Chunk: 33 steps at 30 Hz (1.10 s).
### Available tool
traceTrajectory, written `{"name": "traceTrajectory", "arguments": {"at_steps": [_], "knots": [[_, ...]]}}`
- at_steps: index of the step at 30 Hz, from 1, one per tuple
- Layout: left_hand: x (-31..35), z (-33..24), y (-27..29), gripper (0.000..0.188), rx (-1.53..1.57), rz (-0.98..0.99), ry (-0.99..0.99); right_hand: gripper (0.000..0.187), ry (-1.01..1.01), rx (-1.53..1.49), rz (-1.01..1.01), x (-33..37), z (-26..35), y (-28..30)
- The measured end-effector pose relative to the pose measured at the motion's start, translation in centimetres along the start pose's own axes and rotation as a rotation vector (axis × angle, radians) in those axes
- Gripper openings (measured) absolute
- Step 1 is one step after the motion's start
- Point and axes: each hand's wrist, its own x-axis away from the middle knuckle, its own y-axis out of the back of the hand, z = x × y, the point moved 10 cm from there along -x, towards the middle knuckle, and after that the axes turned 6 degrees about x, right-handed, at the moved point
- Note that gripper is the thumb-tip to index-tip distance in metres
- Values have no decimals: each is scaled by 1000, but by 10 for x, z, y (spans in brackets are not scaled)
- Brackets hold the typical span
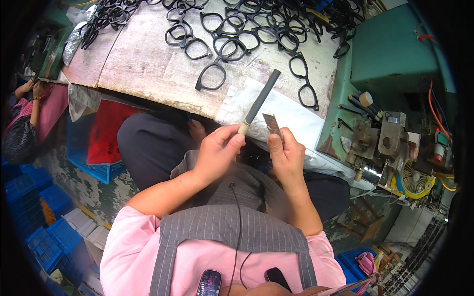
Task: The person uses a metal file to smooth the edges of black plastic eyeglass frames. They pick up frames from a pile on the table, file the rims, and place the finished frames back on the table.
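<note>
Between the thumb and fingers of my left hand is the pale wrapped end of a long dark grey stick. The stick slants up and to the right, over the table's front edge. It looks like a file or sanding stick, but its surface is too small to tell. My right hand grips a short flat metal blade with a slanted tip, thumb pressed on its face. Blade and stick are apart, close to each other. Below them, a white sheet lies over the table edge.
Many black eyeglass frames are heaped across the far side of the worn wooden table. To the right stands a green machine with metal clamps, beside a yellow fan. Blue crates are at lower left; another person's hand shows far left.
</note>
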Motion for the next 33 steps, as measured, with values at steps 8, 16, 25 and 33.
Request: {"name": "traceTrajectory", "arguments": {"at_steps": [8, 16, 25, 33], "knots": [[3, 6, -11, 29, 148, 123, 117, 28, 200, 147, -49, -1, 17, 1], [5, 7, -17, 30, 132, 180, 149, 25, 252, 159, 1, -4, 22, -3], [4, -12, -12, 23, -195, 140, 0, 31, 127, 81, 102, -3, 7, -16], [4, -42, -6, 21, -520, -34, -398, 39, -338, -565, 396, 15, -9, -48]]}}
